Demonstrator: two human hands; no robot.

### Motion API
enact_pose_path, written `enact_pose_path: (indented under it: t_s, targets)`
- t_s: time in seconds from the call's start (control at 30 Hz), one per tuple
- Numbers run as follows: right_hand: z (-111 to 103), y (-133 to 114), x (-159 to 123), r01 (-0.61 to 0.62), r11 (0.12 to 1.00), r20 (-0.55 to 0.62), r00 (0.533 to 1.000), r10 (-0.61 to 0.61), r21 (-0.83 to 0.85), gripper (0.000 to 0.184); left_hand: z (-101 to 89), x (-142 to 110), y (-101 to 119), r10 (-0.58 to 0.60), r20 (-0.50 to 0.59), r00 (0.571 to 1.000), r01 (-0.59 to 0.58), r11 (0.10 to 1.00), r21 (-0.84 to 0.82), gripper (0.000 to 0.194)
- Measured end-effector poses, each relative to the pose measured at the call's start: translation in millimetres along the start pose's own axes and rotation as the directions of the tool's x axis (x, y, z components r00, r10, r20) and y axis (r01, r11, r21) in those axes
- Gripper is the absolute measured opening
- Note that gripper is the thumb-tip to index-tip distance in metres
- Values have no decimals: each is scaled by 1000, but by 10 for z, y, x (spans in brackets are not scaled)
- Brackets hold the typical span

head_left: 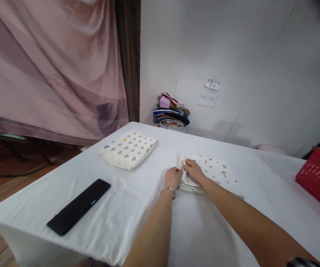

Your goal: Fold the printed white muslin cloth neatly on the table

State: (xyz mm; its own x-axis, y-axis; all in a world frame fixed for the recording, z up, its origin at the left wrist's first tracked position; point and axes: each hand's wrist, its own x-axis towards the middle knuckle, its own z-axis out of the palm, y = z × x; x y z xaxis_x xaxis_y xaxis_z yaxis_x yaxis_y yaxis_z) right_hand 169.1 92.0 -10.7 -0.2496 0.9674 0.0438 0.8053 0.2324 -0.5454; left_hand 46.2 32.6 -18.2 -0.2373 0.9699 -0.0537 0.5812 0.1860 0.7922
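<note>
A white cloth [218, 171] printed with small grey plants lies folded in several layers on the table. My left hand [173, 178], with a bracelet at its wrist, is closed on the left edge of this cloth. Right beside it, my right hand [193, 170] reaches over the top and has its fingers closed on the same folded edge. The undersides of the fingers are hidden. Farther left lies another folded white cloth [129, 149] with grey mushroom-like prints, apart from both hands.
A black phone-like slab [79, 205] lies at the front left of the white-covered table [137, 207]. Folded clothes [171, 111] are stacked by the wall, below paper notes [208, 98]. A red box-like thing [318, 176] stands at right. A pink curtain [56, 66] hangs at left.
</note>
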Motion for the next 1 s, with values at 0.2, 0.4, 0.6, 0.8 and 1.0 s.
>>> enact_pose_path:
  t_s: [0.2, 0.4, 0.6, 0.8, 1.0]
  targets:
    - [-9, -42, -16, 2, 1000, -13, 1000, -3, -27, 43, -25, 94, -18, -64, 77, 995, 63, 998, 17, 28]
    - [38, -38, -49, 102, 993, -65, 992, -106, -62, 48, -17, 98, -19, -66, 60, 996, 62, 996, 71, 19]
    - [124, -29, -80, 208, 976, 10, 978, -208, -58, 42, 11, 48, 5, -3, -102, 995, 13, 995, 94, 23]
    - [-29, -38, 53, 196, 981, 36, 980, -196, -1, 42, 4, 29, 57, -16, -56, 998, 11, 997, -82, 25]
    - [-102, -59, 333, 277, 930, 44, 961, -275, -240, 39, -25, 37, 78, -63, 28, 998, 64, 997, -44, 30]
